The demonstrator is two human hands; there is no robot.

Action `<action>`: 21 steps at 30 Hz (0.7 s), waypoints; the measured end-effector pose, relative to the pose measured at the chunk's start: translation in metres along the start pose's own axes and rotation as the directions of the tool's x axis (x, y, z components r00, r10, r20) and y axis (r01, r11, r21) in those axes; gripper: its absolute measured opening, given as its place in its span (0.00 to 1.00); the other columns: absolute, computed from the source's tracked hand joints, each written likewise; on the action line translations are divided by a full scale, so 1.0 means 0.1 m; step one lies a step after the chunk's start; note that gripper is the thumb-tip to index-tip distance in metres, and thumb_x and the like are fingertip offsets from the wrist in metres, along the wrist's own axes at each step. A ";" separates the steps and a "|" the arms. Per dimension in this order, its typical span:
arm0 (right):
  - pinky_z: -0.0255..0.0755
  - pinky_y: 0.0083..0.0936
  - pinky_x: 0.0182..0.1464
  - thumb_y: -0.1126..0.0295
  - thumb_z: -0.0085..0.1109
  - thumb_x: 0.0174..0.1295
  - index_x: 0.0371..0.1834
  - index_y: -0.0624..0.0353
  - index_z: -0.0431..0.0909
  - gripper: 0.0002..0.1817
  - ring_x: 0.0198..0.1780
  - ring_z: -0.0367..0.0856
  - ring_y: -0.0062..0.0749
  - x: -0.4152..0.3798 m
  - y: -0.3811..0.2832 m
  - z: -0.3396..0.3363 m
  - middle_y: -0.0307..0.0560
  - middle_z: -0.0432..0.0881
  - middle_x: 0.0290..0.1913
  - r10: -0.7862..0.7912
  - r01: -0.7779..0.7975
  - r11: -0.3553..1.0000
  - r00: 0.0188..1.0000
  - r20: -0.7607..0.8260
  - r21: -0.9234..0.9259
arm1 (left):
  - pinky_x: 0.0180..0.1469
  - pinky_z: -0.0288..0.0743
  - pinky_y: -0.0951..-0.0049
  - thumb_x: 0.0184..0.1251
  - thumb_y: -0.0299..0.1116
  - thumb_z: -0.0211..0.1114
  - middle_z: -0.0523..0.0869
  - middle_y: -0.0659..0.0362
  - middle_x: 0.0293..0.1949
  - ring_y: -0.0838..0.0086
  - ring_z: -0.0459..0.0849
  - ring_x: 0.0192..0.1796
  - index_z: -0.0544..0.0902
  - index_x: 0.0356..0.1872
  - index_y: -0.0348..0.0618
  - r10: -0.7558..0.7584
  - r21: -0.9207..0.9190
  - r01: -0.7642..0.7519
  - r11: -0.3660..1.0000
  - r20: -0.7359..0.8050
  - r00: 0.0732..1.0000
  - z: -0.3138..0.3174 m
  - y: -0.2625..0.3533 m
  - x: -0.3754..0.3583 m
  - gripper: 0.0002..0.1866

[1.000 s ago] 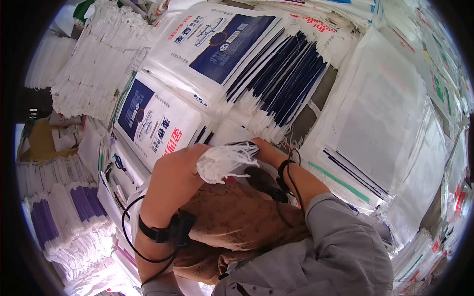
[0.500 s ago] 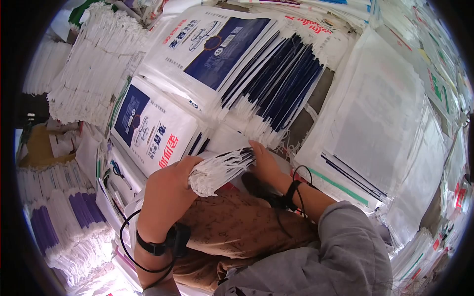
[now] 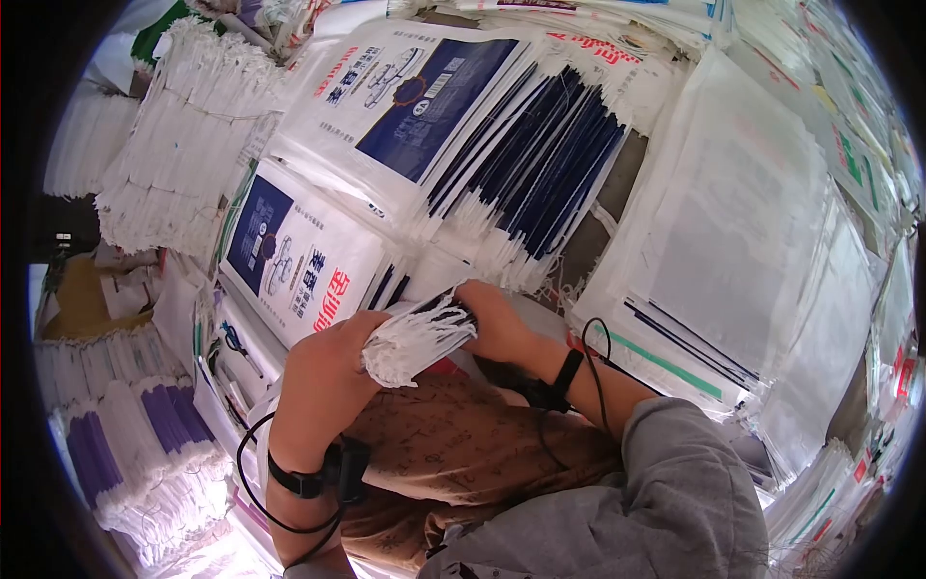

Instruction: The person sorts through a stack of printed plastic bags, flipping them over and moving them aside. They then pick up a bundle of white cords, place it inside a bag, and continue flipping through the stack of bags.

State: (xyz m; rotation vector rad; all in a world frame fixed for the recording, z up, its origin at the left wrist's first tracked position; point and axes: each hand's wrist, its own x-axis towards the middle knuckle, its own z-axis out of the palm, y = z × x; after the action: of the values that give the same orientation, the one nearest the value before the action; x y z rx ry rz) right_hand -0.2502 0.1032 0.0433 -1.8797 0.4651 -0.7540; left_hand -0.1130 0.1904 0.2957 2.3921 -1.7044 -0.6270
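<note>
A bundle of white sacks (image 3: 415,343) with frayed ends stands between my hands, above my lap. My left hand (image 3: 328,376) is wrapped round its left end. At its right end, my right hand (image 3: 492,323) grips the edge with bent fingers. Just beyond my left hand lies a stack of printed white and blue sacks (image 3: 299,251). Farther off, a larger stack of the same print (image 3: 386,106) lies beside a fanned row of dark blue folded sacks (image 3: 550,154).
Plain white sacks (image 3: 733,232) are piled on the right. On the left are tied white bundles (image 3: 183,145) and purple-and-white bundles (image 3: 145,434). Blue-handled scissors (image 3: 233,340) lie left of my left hand. Black cables hang from both wrists.
My right hand has moved left, closer to my left hand, along the bundle. The dark edge that showed at the bundle's right end is now mostly covered.
</note>
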 end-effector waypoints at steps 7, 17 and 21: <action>0.66 0.38 0.56 0.72 0.70 0.41 0.37 0.60 0.79 0.17 0.54 0.72 0.53 0.00 -0.04 0.05 0.55 0.74 0.48 -0.048 0.046 0.996 0.999 -0.022 -0.082 | 0.41 0.78 0.66 0.42 0.31 0.78 0.87 0.50 0.34 0.53 0.86 0.39 0.83 0.44 0.45 0.038 0.098 -0.044 0.994 0.061 0.997 -0.05 -0.07 0.00 0.23; 0.68 0.42 0.58 0.75 0.68 0.43 0.38 0.62 0.81 0.16 0.55 0.74 0.52 -0.07 -0.18 0.04 0.54 0.74 0.56 -0.074 0.056 0.991 0.987 -0.144 -0.122 | 0.45 0.79 0.64 0.52 0.32 0.71 0.88 0.51 0.37 0.58 0.87 0.41 0.82 0.53 0.48 0.071 0.108 -0.085 0.991 0.127 0.989 -0.18 -0.01 -0.07 0.23; 0.72 0.38 0.55 0.76 0.68 0.44 0.38 0.64 0.82 0.15 0.52 0.77 0.52 -0.06 -0.11 0.09 0.56 0.73 0.61 -0.066 0.052 0.994 0.986 -0.156 -0.094 | 0.48 0.79 0.69 0.58 0.34 0.70 0.87 0.49 0.39 0.61 0.88 0.42 0.79 0.61 0.46 0.227 -0.427 -0.175 0.887 0.074 0.971 -0.19 -0.27 -0.04 0.27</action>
State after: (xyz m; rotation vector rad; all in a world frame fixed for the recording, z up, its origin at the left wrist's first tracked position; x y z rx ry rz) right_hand -0.2485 0.1173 0.0487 -1.9322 0.5533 -0.9411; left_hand -0.0828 0.2014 0.3050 1.8883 -1.6311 -1.0051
